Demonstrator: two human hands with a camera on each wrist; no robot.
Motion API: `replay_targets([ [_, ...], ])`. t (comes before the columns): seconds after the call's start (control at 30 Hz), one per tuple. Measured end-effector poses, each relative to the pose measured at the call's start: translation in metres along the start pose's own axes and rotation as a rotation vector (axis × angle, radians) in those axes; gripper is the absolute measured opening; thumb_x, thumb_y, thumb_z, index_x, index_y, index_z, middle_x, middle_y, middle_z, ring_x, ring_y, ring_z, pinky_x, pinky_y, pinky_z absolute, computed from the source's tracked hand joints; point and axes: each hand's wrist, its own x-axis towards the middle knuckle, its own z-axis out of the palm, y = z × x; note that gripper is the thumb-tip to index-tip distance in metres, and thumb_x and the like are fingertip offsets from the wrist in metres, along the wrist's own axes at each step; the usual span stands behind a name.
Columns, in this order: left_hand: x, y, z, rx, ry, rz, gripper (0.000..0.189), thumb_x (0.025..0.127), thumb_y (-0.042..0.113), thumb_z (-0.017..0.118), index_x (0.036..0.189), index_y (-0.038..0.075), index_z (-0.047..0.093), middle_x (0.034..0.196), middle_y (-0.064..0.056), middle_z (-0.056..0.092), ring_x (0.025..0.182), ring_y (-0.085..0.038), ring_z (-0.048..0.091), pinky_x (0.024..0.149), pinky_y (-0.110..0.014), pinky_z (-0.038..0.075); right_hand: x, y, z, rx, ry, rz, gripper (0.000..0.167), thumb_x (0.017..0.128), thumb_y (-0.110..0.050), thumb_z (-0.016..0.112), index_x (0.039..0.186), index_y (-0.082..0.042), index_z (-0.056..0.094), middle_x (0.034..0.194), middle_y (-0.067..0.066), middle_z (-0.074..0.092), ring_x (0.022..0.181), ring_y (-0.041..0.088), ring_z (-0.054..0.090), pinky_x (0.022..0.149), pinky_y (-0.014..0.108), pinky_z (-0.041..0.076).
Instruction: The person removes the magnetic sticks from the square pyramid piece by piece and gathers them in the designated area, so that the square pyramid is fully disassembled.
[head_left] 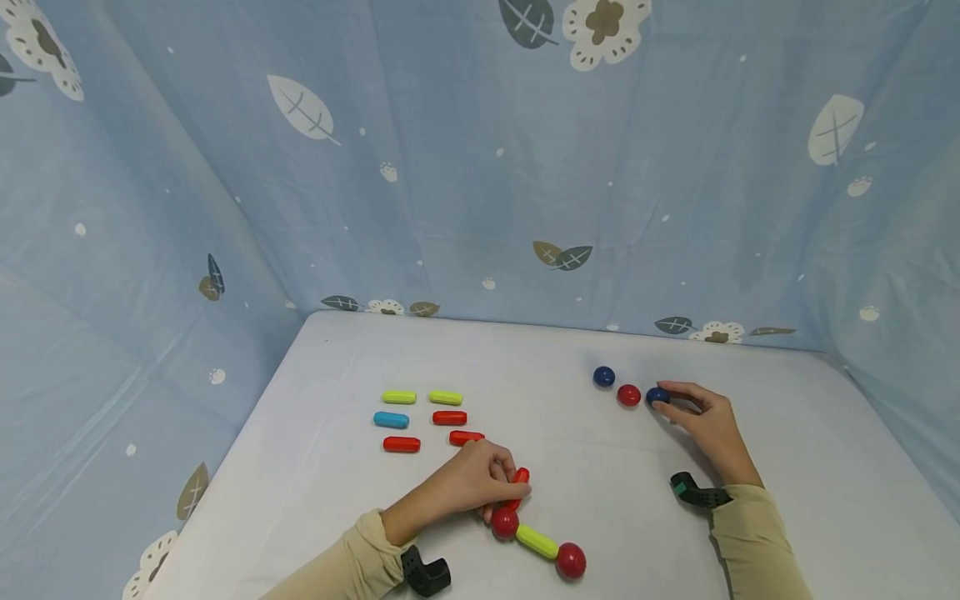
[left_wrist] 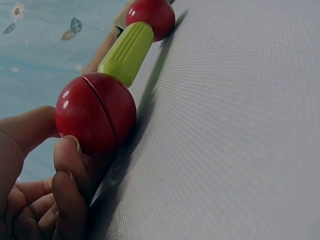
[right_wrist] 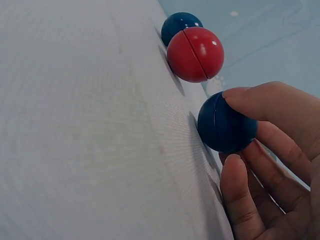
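My left hand (head_left: 480, 479) pinches a red rod (head_left: 521, 476) between thumb and fingers, at the front middle of the table. The rod's lower end meets a red ball (head_left: 505, 522), joined by a yellow-green rod (head_left: 537, 542) to a second red ball (head_left: 571, 561). In the left wrist view, that rod is hidden behind the near red ball (left_wrist: 95, 114), beside the fingertips. Farther back on the right, my right hand (head_left: 705, 421) grips a dark blue ball (right_wrist: 226, 124) between thumb and fingers. A red ball (head_left: 628, 395) and another blue ball (head_left: 603, 377) lie left of it.
Left of centre lie two yellow-green rods (head_left: 400, 397), a blue rod (head_left: 392, 420) and several red rods (head_left: 402, 445), one partly behind my left hand. The white table (head_left: 330, 492) ends at a blue patterned curtain (head_left: 450, 167) at the back and sides.
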Motion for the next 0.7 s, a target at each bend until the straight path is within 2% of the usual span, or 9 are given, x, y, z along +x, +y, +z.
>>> replay_targets([
  [0.23,-0.0003,0.0003,-0.0001,0.002,0.000,-0.005,0.021,0.090,0.029,0.078,0.080,0.017,0.065,0.050,0.007,0.055,0.038,-0.004,0.050,0.044,-0.016,0.038,0.0001,-0.0007,0.0005,-0.014,0.006,0.012,0.049,0.095,-0.033,0.076,0.133,-0.004,0.067,0.138,0.020,0.063,0.106,-0.022,0.050,0.085,0.000,0.044],
  [0.4,0.0000,0.0005,0.0004,0.005,0.004,-0.005,0.022,0.090,0.029,0.079,0.080,0.016,0.065,0.050,0.007,0.055,0.037,-0.004,0.050,0.044,-0.017,0.038,-0.0004,-0.0014,-0.0002,0.006,0.000,0.024,0.050,0.095,-0.035,0.076,0.134,-0.005,0.067,0.139,0.019,0.062,0.108,-0.021,0.049,0.084,0.002,0.046],
  [0.6,-0.0002,0.0005,-0.0001,0.009,-0.001,0.003,0.022,0.090,0.029,0.079,0.080,0.017,0.064,0.051,0.007,0.055,0.037,-0.004,0.050,0.043,-0.016,0.037,-0.0009,-0.0039,-0.0004,0.035,0.030,0.023,0.048,0.095,-0.034,0.077,0.132,-0.006,0.067,0.133,0.010,0.066,0.112,-0.019,0.049,0.079,0.010,0.053],
  [0.7,0.0003,-0.0003,-0.0003,0.011,-0.007,0.012,0.021,0.090,0.029,0.079,0.081,0.018,0.064,0.054,0.007,0.058,0.038,-0.005,0.051,0.043,-0.015,0.038,-0.0008,-0.0082,-0.0002,0.060,0.065,0.031,0.045,0.094,-0.033,0.077,0.130,-0.007,0.069,0.129,0.003,0.068,0.113,-0.016,0.051,0.079,0.010,0.051],
])
